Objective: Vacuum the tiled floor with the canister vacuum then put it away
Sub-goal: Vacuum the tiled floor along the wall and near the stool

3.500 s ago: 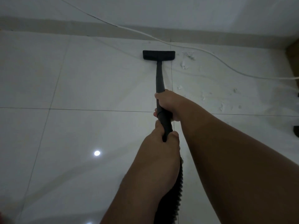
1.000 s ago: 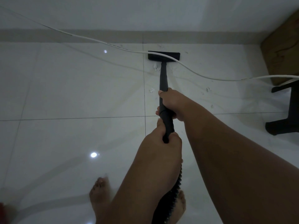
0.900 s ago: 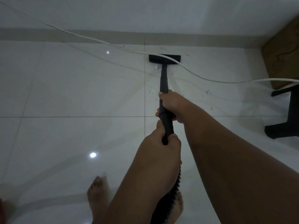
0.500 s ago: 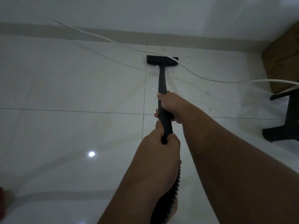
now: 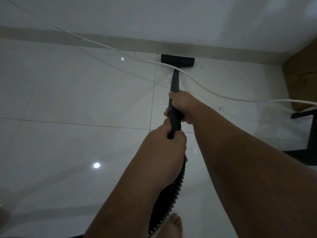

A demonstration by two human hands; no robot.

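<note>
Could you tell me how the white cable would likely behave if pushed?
Probably floppy: the cable sags in loose curves, so it should give rather than resist. Likely light, being thin. It crosses the wand behind the head, so it may snag.

Both bare arms reach forward, right hand ahead, left hand just behind it, each with fingers curled round the wand; a bare foot shows below the left forearm.
</note>
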